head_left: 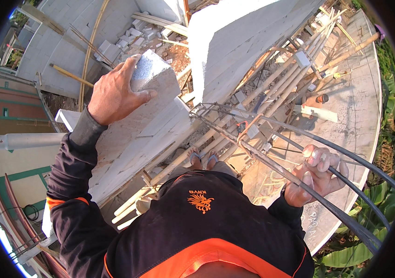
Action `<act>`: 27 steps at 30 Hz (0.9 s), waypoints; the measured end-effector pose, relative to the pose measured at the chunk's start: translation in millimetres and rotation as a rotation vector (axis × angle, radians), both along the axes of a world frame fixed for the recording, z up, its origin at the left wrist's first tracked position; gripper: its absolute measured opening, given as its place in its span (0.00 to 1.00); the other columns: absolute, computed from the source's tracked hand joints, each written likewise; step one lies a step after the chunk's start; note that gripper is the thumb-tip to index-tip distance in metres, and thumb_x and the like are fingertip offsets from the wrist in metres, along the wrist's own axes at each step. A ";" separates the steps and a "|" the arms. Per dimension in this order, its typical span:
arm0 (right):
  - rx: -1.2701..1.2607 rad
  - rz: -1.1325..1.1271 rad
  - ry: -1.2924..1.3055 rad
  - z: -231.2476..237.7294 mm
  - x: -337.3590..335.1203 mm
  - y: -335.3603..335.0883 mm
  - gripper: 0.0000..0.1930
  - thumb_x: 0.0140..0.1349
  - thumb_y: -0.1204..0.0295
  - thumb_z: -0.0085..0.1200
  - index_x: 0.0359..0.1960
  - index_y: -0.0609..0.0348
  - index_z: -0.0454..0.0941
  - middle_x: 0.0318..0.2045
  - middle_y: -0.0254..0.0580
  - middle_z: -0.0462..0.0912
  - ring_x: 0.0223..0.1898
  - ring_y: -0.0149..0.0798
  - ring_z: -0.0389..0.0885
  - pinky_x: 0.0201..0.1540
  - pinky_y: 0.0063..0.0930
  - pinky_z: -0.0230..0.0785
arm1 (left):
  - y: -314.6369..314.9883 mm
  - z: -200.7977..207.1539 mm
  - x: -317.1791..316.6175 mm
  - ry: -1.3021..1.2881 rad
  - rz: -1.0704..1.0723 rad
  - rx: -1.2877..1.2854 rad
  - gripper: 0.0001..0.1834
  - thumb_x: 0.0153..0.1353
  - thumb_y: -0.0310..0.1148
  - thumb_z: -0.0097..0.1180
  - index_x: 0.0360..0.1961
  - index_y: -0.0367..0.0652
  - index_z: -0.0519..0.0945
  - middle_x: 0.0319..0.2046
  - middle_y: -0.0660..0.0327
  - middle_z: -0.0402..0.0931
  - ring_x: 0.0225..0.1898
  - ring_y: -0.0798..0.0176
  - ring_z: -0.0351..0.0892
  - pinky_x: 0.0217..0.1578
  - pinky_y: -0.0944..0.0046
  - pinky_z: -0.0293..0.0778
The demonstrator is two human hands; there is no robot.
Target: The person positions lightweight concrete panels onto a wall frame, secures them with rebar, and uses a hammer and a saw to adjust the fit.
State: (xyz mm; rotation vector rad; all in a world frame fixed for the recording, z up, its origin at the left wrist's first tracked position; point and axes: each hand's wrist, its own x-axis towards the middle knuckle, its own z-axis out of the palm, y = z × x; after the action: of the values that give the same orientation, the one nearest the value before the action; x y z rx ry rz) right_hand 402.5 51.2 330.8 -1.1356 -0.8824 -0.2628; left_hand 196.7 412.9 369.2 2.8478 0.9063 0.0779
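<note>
At the upper left, my left hand (118, 91) grips the end of a pale grey lightweight concrete block (153, 76) at the top of the block wall. Its thumb presses on one face and the fingers reach over the edge. On the right, my right hand (319, 173) has its fingers curled round a thin steel bar of a rebar column cage (264, 157). Long dark bars of this cage slant from the middle toward the lower right, and a bent stirrup (247, 134) crosses them. Part of the right palm is hidden behind a bar.
Bamboo poles (276, 88) form scaffolding below me, and my sandalled feet (202, 157) stand on it. A tall block wall (248, 41) rises ahead. Broken blocks (132, 39) lie at the far left. A bucket-like container (315, 99) stands on the concrete slab (355, 92).
</note>
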 end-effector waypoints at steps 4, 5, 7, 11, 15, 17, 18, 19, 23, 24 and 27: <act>0.033 -0.036 0.021 -5.3 -2.2 -6.5 0.41 0.54 0.69 0.68 0.67 0.53 0.56 0.41 0.37 0.70 0.40 0.37 0.72 0.41 0.44 0.72 | 0.6 -0.2 -2.5 -0.026 -0.029 0.027 0.49 0.49 0.53 0.69 0.67 0.34 0.67 0.52 0.41 0.80 0.46 0.46 0.85 0.50 0.51 0.79; 0.049 -0.021 -0.001 -8.0 -1.3 -11.0 0.41 0.54 0.70 0.67 0.67 0.53 0.56 0.41 0.37 0.71 0.40 0.38 0.72 0.42 0.45 0.72 | 0.6 -1.4 -5.9 -0.047 -0.038 0.050 0.49 0.49 0.53 0.69 0.67 0.33 0.67 0.51 0.41 0.80 0.45 0.46 0.86 0.50 0.51 0.80; 0.069 0.008 -0.023 -15.5 3.1 -26.8 0.40 0.55 0.71 0.66 0.68 0.54 0.56 0.41 0.37 0.71 0.40 0.38 0.73 0.43 0.46 0.72 | 0.3 -3.6 -9.0 -0.045 -0.028 0.044 0.49 0.49 0.53 0.69 0.67 0.33 0.66 0.51 0.40 0.80 0.45 0.46 0.86 0.49 0.52 0.80; 0.104 0.071 0.117 -29.7 6.0 -90.3 0.33 0.54 0.85 0.51 0.64 0.56 0.61 0.34 0.39 0.76 0.35 0.38 0.75 0.43 0.41 0.70 | -1.4 1.6 -1.7 0.059 0.048 0.003 0.47 0.49 0.47 0.70 0.68 0.38 0.66 0.55 0.43 0.78 0.52 0.45 0.83 0.54 0.52 0.77; 0.002 0.062 -0.063 -8.2 -8.4 -39.1 0.34 0.54 0.82 0.52 0.65 0.56 0.58 0.37 0.39 0.72 0.36 0.39 0.73 0.40 0.41 0.72 | -3.6 1.6 -1.6 0.043 0.021 0.018 0.49 0.48 0.50 0.69 0.68 0.37 0.65 0.56 0.42 0.78 0.51 0.43 0.83 0.53 0.52 0.78; -0.032 -0.091 -0.059 2.7 -14.6 1.3 0.35 0.58 0.69 0.58 0.63 0.66 0.52 0.37 0.41 0.67 0.36 0.38 0.70 0.39 0.40 0.71 | -2.6 -1.3 -4.7 0.037 0.037 0.017 0.49 0.48 0.50 0.69 0.68 0.37 0.66 0.55 0.42 0.78 0.51 0.44 0.83 0.52 0.52 0.78; -0.050 -0.133 -0.058 8.7 -14.5 18.1 0.36 0.58 0.66 0.60 0.62 0.68 0.53 0.37 0.41 0.67 0.36 0.38 0.70 0.40 0.42 0.72 | 0.0 -0.3 -5.4 0.039 0.059 0.015 0.49 0.48 0.51 0.69 0.68 0.37 0.66 0.55 0.42 0.78 0.50 0.44 0.83 0.52 0.52 0.78; -0.086 -0.174 -0.046 13.8 -15.1 32.4 0.38 0.57 0.64 0.62 0.61 0.70 0.53 0.37 0.41 0.67 0.36 0.38 0.70 0.41 0.43 0.72 | 0.8 -0.9 -5.5 0.029 0.063 0.012 0.49 0.48 0.51 0.69 0.68 0.37 0.66 0.55 0.42 0.78 0.50 0.44 0.83 0.52 0.52 0.78; -0.037 -0.121 0.024 33.2 -14.0 88.0 0.37 0.54 0.58 0.68 0.56 0.65 0.59 0.36 0.38 0.69 0.35 0.33 0.71 0.38 0.30 0.71 | 5.2 -1.2 -2.3 0.013 0.050 0.003 0.49 0.48 0.52 0.68 0.67 0.37 0.66 0.52 0.42 0.79 0.49 0.44 0.84 0.50 0.51 0.78; -0.085 -0.118 0.074 35.9 -12.0 95.5 0.37 0.54 0.60 0.68 0.57 0.65 0.58 0.37 0.39 0.69 0.34 0.32 0.71 0.37 0.28 0.71 | 6.1 -1.0 -2.4 -0.002 0.032 0.004 0.49 0.48 0.52 0.68 0.67 0.37 0.66 0.51 0.42 0.80 0.48 0.44 0.84 0.50 0.51 0.78; -0.110 -0.057 0.224 52.8 -20.8 124.2 0.39 0.53 0.71 0.66 0.62 0.66 0.55 0.38 0.40 0.70 0.35 0.29 0.69 0.39 0.24 0.72 | 8.4 1.0 -4.2 -0.002 0.045 0.007 0.48 0.48 0.52 0.68 0.67 0.36 0.67 0.50 0.43 0.80 0.47 0.43 0.84 0.49 0.51 0.78</act>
State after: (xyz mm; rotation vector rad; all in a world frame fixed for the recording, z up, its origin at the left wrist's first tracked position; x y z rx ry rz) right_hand 381.7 175.4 383.6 -1.2664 -0.6737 -0.1314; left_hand 192.5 421.3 370.2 2.8328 0.9722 0.0892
